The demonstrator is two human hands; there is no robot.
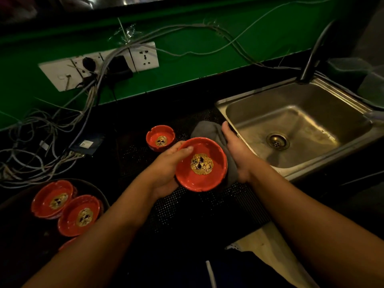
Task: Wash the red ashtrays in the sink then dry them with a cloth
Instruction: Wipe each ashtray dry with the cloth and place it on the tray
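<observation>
My left hand (166, 169) grips a red ashtray (187, 177) with a gold skull print by its left rim, thumb over the edge, above the black mat. My right hand (236, 150) lies flat on a grey cloth (205, 129) just behind and right of that ashtray, beside the sink's left rim. A second red ashtray (160, 138) stands on the mat further back. Two more red ashtrays (53, 198) (80, 215) sit on a dark round tray (99, 194) at the lower left, with the edge of a third below them. The steel sink (295, 125) is dry-looking, its drain open.
A black perforated mat (187, 213) covers the counter in front of me. A dark tap (315, 53) rises behind the sink. Tangled grey cables (41, 146) and a white socket strip (99, 65) on the green wall fill the left and back.
</observation>
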